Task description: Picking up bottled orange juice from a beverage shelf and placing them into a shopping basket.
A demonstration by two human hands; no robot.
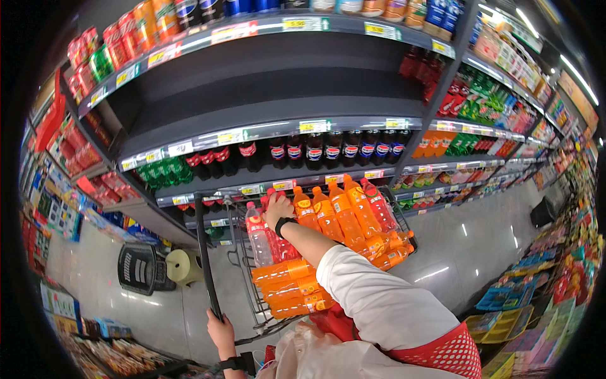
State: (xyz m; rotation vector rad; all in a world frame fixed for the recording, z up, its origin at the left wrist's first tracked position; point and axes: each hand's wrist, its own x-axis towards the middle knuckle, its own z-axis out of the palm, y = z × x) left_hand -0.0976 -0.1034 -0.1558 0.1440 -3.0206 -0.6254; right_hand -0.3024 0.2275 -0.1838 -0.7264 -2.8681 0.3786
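A wire shopping cart (251,279) stands before me, loaded with orange soda bottles (352,227), some upright and some lying flat. Red soda bottles (284,248) and a bottle of clear drink with a pink cap (258,237) stand at its handle end; another red bottle (381,208) is at the far end. My right hand (279,208) is on the cap end of a red bottle, its fingers bent around the top. My left hand (220,327) grips the cart's black handle (208,265) at its lower end. Both wrists wear black bands.
Ahead rises a drinks shelf unit (265,130) with dark cola bottles (331,151) on one level and cans (128,35) on top. A black basket (139,269) and a pale yellow stool (182,266) are on the floor at left. Goods racks (511,284) line the right side.
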